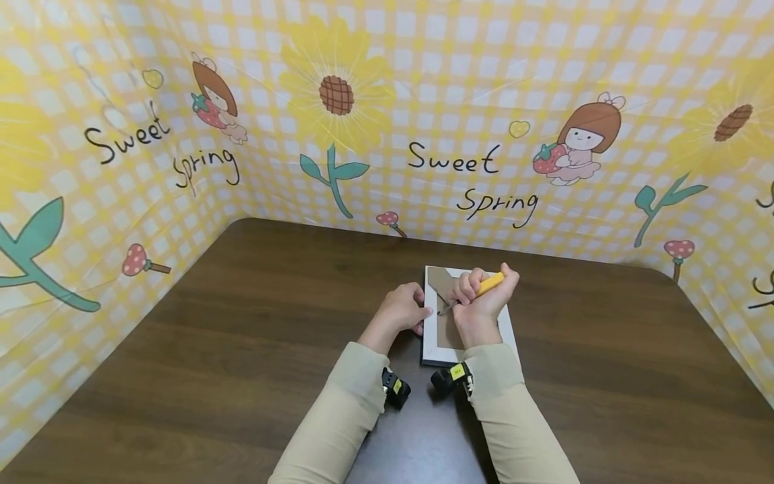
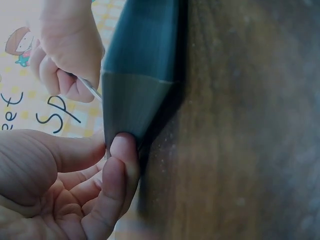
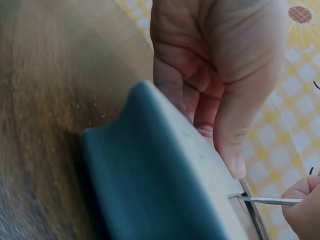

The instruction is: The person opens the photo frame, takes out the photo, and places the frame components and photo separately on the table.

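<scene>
A picture frame [image 1: 431, 339] lies back side up on the table, with a white rim, a brown backing board [image 1: 449, 331] and dark teal sides [image 3: 145, 170]. My left hand [image 1: 399, 309] pinches its left edge, thumb on the rim and fingers against the side. In my right hand [image 1: 484, 310] is a screwdriver [image 1: 491, 283], its yellow handle wrapped by the fingers. The thin metal shaft [image 3: 272, 201] slants down to the left, and its tip meets the seam between rim and backing, close to my left thumb. My right hand covers part of the backing.
The brown wooden table [image 1: 211, 349] extends around the frame. Behind it and along both sides hangs a yellow checked cloth [image 1: 387, 195] printed with flowers. Black wrist cameras [image 1: 396, 388] sit at both cuffs, close together in front of the frame.
</scene>
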`<state>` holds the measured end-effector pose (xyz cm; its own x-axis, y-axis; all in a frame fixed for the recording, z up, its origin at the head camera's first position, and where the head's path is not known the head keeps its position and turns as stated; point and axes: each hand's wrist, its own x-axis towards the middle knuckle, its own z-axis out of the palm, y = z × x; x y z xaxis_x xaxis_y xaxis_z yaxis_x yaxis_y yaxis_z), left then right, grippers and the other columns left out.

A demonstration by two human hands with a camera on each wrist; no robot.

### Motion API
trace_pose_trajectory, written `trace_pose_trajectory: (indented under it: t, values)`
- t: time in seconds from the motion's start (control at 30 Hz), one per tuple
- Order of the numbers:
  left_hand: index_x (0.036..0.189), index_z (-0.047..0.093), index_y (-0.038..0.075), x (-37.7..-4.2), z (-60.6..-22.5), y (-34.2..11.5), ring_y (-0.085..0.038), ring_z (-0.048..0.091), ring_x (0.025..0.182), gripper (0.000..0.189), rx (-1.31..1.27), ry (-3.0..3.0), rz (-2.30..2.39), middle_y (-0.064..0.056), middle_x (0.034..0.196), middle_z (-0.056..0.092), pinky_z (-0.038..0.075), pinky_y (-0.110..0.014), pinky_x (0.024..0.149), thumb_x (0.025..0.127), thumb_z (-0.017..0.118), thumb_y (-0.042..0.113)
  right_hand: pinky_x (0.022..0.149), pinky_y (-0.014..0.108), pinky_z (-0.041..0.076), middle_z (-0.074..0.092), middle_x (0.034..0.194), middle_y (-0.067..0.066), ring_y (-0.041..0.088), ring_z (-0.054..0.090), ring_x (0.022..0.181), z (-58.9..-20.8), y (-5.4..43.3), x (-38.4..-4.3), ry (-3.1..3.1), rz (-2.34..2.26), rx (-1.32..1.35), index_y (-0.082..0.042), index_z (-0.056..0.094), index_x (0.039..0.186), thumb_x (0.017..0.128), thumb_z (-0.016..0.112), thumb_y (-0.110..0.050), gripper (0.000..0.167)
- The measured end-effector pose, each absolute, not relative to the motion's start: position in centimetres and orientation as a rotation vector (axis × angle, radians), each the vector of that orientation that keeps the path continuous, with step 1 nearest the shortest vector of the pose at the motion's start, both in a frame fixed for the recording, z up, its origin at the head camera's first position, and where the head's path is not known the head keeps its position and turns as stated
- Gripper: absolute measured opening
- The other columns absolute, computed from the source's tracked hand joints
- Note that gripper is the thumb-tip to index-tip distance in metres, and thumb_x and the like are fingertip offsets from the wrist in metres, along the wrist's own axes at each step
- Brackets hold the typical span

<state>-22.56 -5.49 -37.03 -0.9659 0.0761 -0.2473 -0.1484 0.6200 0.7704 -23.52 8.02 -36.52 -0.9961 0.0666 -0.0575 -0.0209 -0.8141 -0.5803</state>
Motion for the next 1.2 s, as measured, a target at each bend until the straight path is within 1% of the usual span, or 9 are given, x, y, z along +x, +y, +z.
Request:
trace_pose_trajectory:
  t: [0.2, 0.27, 0.4, 0.5, 0.73, 1.0, 1.2]
  values:
    - [0.103, 0.057, 0.004, -22.4, -37.1, -5.4, -0.013, 0.06, 0.05, 0.018, -0.051, 2.596, 1.247, -0.009, 0.069, 0.06, 0.045, -0.022, 0.054, 0.094, 0.069, 0.014, 0.057, 0.033, 0.006, 0.027, 0.041, -0.003, 0.014, 0.015, 0.042, -36.3, 7.3, -23.3, -1.049, 2.892, -0.076, -0.014, 0.032, 0.047, 0.098, 0.023, -0.049, 0.062]
    - [0.102, 0.058, 0.003, -22.4, -37.1, -5.4, -0.012, 0.06, 0.049, 0.018, -0.041, 2.607, 1.249, -0.008, 0.068, 0.061, 0.044, -0.022, 0.053, 0.094, 0.069, 0.014, 0.056, 0.032, 0.006, 0.028, 0.041, -0.004, 0.013, 0.016, 0.041, -36.2, 7.0, -23.3, -1.1, 2.857, -0.04, -0.015, 0.031, 0.047, 0.098, 0.023, -0.047, 0.061]
    - [0.101, 0.058, 0.003, -22.6, -37.1, -5.4, -0.012, 0.059, 0.049, 0.018, -0.039, 2.61, 1.273, -0.009, 0.071, 0.06, 0.046, -0.022, 0.051, 0.093, 0.07, 0.014, 0.048, 0.028, 0.009, 0.029, 0.041, -0.006, 0.01, 0.019, 0.039, -35.9, 6.2, -23.3, -1.18, 2.783, 0.032, -0.016, 0.032, 0.046, 0.099, 0.025, -0.042, 0.059]
    - [0.1, 0.058, 0.004, -22.5, -37.1, -5.3, -0.013, 0.059, 0.05, 0.017, -0.05, 2.588, 1.272, -0.009, 0.073, 0.059, 0.047, -0.022, 0.051, 0.093, 0.07, 0.014, 0.045, 0.026, 0.008, 0.029, 0.04, -0.007, 0.008, 0.02, 0.038, -35.9, 5.8, -23.1, -1.206, 2.77, 0.052, -0.017, 0.033, 0.045, 0.098, 0.026, -0.04, 0.058]
    - [0.1, 0.057, 0.004, -22.6, -37.2, -5.2, -0.013, 0.06, 0.05, 0.018, -0.028, 2.594, 1.246, -0.01, 0.074, 0.059, 0.048, -0.022, 0.049, 0.093, 0.069, 0.015, 0.047, 0.026, 0.005, 0.031, 0.04, -0.008, 0.008, 0.017, 0.041, -36.0, 5.4, -23.1, -1.258, 2.765, 0.146, -0.017, 0.033, 0.045, 0.097, 0.027, -0.036, 0.055]
    - [0.105, 0.059, 0.002, -22.5, -37.2, -5.5, -0.014, 0.061, 0.052, 0.019, -0.028, 2.579, 1.283, -0.01, 0.075, 0.06, 0.049, -0.022, 0.051, 0.093, 0.069, 0.014, 0.047, 0.025, 0.007, 0.032, 0.041, -0.01, 0.005, 0.021, 0.04, -35.7, 4.9, -23.3, -1.479, 2.732, 0.229, -0.019, 0.034, 0.047, 0.097, 0.03, -0.034, 0.053]
    - [0.106, 0.061, 0.001, -22.4, -37.2, -5.9, -0.014, 0.06, 0.05, 0.019, -0.018, 2.575, 1.319, -0.007, 0.069, 0.058, 0.049, -0.022, 0.049, 0.093, 0.069, 0.012, 0.044, 0.021, 0.012, 0.032, 0.042, -0.01, 0.003, 0.024, 0.039, -35.4, 4.3, -23.4, -1.629, 2.688, 0.23, -0.019, 0.033, 0.046, 0.097, 0.035, -0.033, 0.053]
